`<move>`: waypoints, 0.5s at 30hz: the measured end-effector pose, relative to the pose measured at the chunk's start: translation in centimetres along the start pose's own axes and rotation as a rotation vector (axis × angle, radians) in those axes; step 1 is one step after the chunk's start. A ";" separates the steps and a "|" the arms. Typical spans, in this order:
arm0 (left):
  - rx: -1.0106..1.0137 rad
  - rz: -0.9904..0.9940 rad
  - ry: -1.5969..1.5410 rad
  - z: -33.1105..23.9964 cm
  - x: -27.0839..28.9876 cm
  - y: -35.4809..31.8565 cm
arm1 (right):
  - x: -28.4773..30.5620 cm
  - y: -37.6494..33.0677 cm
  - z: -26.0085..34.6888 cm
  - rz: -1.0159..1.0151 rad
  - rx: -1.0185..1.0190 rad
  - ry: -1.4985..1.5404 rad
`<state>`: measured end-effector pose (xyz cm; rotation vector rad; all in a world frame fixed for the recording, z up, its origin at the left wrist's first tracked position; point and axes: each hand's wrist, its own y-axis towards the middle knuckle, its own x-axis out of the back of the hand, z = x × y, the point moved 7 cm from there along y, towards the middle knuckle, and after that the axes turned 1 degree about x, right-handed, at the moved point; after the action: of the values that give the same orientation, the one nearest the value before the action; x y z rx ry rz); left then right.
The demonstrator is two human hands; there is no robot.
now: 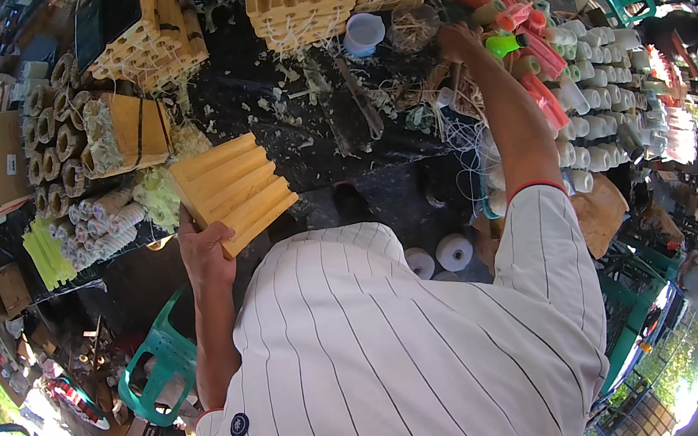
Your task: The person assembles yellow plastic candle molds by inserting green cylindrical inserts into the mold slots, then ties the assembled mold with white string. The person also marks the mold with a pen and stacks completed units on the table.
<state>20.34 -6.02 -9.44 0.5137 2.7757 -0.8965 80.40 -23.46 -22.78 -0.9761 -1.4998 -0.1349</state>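
Over on the left, the left hand [208, 250] was clamped on the lower edge of a ribbed yellow block [234, 192], holding it tilted just above the dark, littered table [311, 147], right beside the bundles of rolled tubes [62, 139] stacked on that side. Further right, the right hand [456, 41] was stretched way out to the pile of red and green tubes [521, 39] and touching them, though I couldn't tell if its fingers were closed on anything. White spools [453, 251] sat below that arm.
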 end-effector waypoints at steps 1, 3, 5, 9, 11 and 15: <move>0.000 0.001 -0.004 0.3 0.3 0.0 | -0.2 0.3 -0.3 -0.014 -0.002 0.000; 0.001 0.001 -0.005 0.6 0.4 -0.1 | -0.6 0.1 -0.5 -0.049 0.067 -0.043; 0.006 0.001 0.000 0.4 0.1 -0.3 | -0.3 -0.2 -0.9 -0.071 0.147 0.005; -0.003 0.007 0.020 0.4 0.4 0.1 | 2.5 -1.8 -3.5 -0.126 0.288 0.417; -0.001 0.026 0.024 0.1 -0.1 0.1 | 4.0 -3.9 -4.2 -0.163 0.297 0.701; 0.002 0.043 0.047 -0.1 -0.7 0.7 | 4.8 -8.1 -7.0 -0.267 0.117 1.415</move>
<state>21.22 -5.62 -9.55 0.5999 2.7946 -0.8894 81.35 -30.54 -13.46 -0.3459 -0.2913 -0.7446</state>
